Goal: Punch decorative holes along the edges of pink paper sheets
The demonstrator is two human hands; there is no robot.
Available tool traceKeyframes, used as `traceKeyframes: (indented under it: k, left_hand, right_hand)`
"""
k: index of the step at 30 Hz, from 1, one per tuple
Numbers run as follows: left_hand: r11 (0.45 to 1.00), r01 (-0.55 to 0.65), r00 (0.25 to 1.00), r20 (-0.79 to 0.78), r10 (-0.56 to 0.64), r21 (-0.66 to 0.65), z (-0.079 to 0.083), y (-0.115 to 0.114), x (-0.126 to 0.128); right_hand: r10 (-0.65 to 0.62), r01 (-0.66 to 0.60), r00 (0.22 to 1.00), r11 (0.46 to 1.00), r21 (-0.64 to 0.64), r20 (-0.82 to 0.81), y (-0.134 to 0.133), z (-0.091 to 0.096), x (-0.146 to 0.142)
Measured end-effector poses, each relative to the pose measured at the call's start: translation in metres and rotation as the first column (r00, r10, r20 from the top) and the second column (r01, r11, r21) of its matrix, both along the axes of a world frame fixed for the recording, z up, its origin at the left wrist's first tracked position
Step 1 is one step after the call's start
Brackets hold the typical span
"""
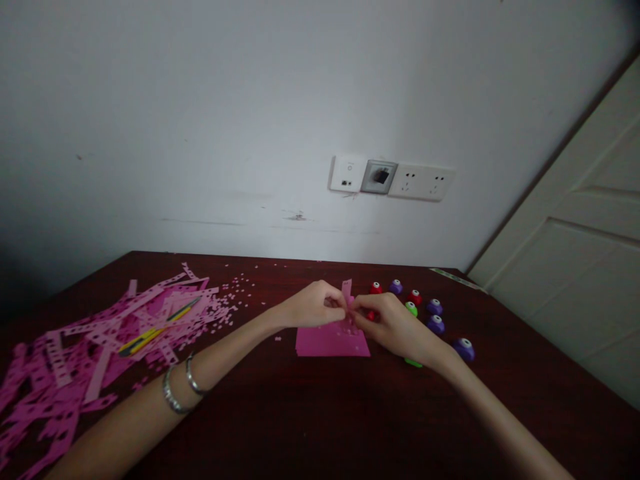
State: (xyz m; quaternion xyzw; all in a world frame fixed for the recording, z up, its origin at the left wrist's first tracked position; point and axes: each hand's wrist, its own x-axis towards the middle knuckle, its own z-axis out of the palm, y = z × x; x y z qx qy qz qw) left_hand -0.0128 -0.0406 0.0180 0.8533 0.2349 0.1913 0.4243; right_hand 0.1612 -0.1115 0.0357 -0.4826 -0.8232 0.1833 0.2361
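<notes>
Above a stack of pink paper sheets (330, 342), my left hand (316, 303) and my right hand (397, 325) meet with their fingers closed. A narrow pink paper strip (347, 287) with small punched holes stands up between the fingertips, and both hands pinch it. Small pink bits lie on the top sheet beneath them. Near my right hand are a red craft punch (375, 288), a green craft punch (411, 308) and several purple ones, such as this purple craft punch (436, 325). My right hand partly hides a red piece and a green piece.
Punched pink strips (60, 373) make a heap at the left, with a yellow utility knife (155, 330) on top. Tiny paper cut-outs (223, 313) are scattered beside it. A flat ruler-like strip (457, 278) lies at the back right. Behind the dark red table (300, 420) rises a wall with sockets (421, 182).
</notes>
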Motion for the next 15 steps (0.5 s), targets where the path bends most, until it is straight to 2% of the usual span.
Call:
traceKeyframes:
  k: [3,7,9,10,11,12,13,14,15]
  left_hand:
    - [0.999,0.005,1.000,-0.023,-0.005,-0.034,0.005,-0.002,0.000]
    - [0.993,0.041,0.995,-0.090,-0.052,-0.112,0.020,0.002,-0.011]
    - [0.987,0.089,0.963,-0.240,-0.119,-0.131,0.027,0.012,-0.026]
    - [0.987,0.102,0.922,-0.361,-0.142,-0.127,0.029,0.020,-0.036]
    - [0.992,0.076,0.868,-0.482,-0.115,-0.100,0.029,0.029,-0.047]
    - [0.999,0.004,0.795,-0.606,-0.031,-0.045,0.027,0.039,-0.058]
    - [0.990,-0.117,0.695,-0.706,0.139,0.080,0.024,0.048,-0.068]
    - [0.936,-0.243,0.563,-0.748,0.350,0.255,0.019,0.058,-0.078]
    - [0.900,-0.283,0.537,-0.723,0.435,0.331,0.014,0.066,-0.086]
  right_hand:
    - [0.027,-0.030,0.998,0.998,-0.051,-0.052,-0.001,0.002,0.000]
    - [0.025,-0.048,0.990,0.985,-0.165,-0.136,-0.001,0.003,0.005]
    - [0.003,-0.038,0.988,0.973,-0.228,-0.155,0.001,0.004,0.010]
    - [-0.009,-0.034,0.987,0.965,-0.260,-0.161,0.001,0.004,0.013]
    - [-0.016,-0.033,0.986,0.956,-0.290,-0.166,0.002,0.005,0.016]
    - [-0.020,-0.034,0.986,0.949,-0.312,-0.168,0.002,0.006,0.018]
    - [-0.020,-0.037,0.985,0.945,-0.324,-0.169,0.002,0.008,0.021]
    - [-0.016,-0.040,0.986,0.945,-0.326,-0.167,0.002,0.009,0.023]
    - [-0.011,-0.043,0.986,0.946,-0.322,-0.164,0.002,0.011,0.024]
